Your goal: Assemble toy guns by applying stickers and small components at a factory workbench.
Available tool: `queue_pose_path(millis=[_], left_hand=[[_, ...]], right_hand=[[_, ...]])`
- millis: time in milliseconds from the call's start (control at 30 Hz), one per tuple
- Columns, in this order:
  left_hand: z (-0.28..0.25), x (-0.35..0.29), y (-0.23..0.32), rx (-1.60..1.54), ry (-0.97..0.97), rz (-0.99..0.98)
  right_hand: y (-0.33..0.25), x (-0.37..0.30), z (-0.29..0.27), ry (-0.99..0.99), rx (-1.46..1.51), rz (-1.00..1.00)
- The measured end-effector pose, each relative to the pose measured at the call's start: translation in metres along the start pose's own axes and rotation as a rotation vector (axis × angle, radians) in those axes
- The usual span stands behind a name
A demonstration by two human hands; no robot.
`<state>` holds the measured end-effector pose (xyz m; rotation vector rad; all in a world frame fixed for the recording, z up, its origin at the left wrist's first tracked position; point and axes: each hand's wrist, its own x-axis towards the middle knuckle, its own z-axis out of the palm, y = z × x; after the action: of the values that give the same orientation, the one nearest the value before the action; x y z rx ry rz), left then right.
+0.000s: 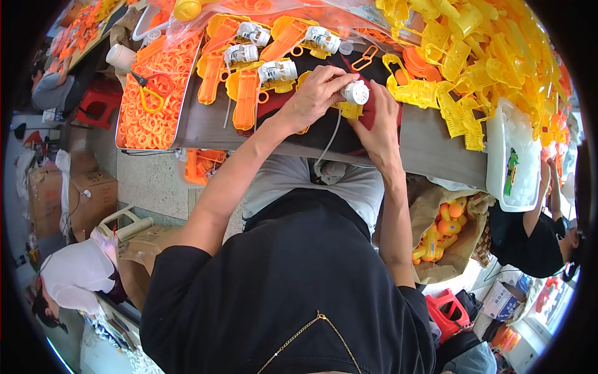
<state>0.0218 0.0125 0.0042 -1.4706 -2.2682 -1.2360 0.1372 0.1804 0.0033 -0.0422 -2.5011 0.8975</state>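
Left grip [314,95] pinches the white cylindrical unit [357,93] above the black-and-red mat [349,141]; right grip [381,129] curls beside it, can't tell if holding. I'd keep unit square, clear tube [336,129] slack, unkinked.

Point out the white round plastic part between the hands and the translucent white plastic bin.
White round plastic part [357,92]: head view, on its end face.
Translucent white plastic bin [495,157]: head view, on its left wall.
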Motion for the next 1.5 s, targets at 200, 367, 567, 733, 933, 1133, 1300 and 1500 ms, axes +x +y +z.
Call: queue_pose_path(millis=[200, 367, 567, 733, 933, 1133, 1300, 1500], left_hand=[[-0.007, 0.000, 0.001, -0.037, 0.006, -0.001], [-0.028, 0.009, 0.005, -0.362, 0.008, -0.166], [-0.037, 0.021, 0.001, -0.224, -0.113, -0.043], [-0.039, 0.028, 0.001, -0.170, -0.188, 0.007], [-0.042, 0.035, 0.010, -0.124, -0.243, 0.022], [-0.032, 0.031, 0.013, -0.032, -0.167, 0.055], [-0.033, 0.029, 0.010, -0.150, -0.115, -0.034], [-0.041, 0.030, 0.018, -0.119, -0.104, -0.024]], right_hand=[[0.004, 0.007, -0.009, -0.168, 0.076, -0.019], [-0.013, 0.012, -0.018, -0.082, 0.296, 0.046], [-0.012, 0.016, -0.025, -0.037, 0.284, 0.022], [-0.007, 0.017, -0.026, -0.054, 0.328, 0.042], [-0.007, 0.019, -0.027, -0.063, 0.329, 0.064], [-0.006, 0.020, -0.025, -0.024, 0.310, 0.025], [-0.015, 0.020, -0.021, -0.007, 0.378, 0.053], [-0.024, 0.023, -0.017, 0.028, 0.327, 0.000]])
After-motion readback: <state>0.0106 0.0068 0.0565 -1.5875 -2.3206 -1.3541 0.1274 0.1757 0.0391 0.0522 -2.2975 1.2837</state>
